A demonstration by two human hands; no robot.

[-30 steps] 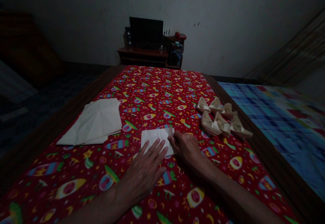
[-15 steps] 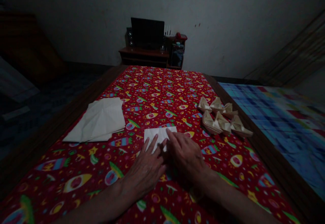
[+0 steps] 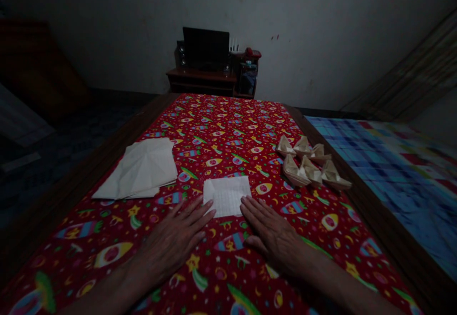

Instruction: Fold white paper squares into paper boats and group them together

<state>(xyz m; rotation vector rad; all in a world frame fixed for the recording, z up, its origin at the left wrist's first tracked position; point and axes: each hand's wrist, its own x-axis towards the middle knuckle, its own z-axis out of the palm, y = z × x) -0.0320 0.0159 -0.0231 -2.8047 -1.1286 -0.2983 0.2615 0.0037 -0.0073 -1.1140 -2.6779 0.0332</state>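
my left hand [image 3: 174,239] + right hand [image 3: 273,229] spread flat, gripping nothing, fingertips at my part-folded paper [image 3: 228,195] | boat-shaped pieces [image 3: 310,171] look done | paper stack [image 3: 144,168] looks unfinished imo

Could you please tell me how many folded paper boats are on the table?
6, in two rows on the right: far-left boat, far-middle boat, far-right boat; near-left boat, near-middle boat and near-right boat. More could be nested or hidden.
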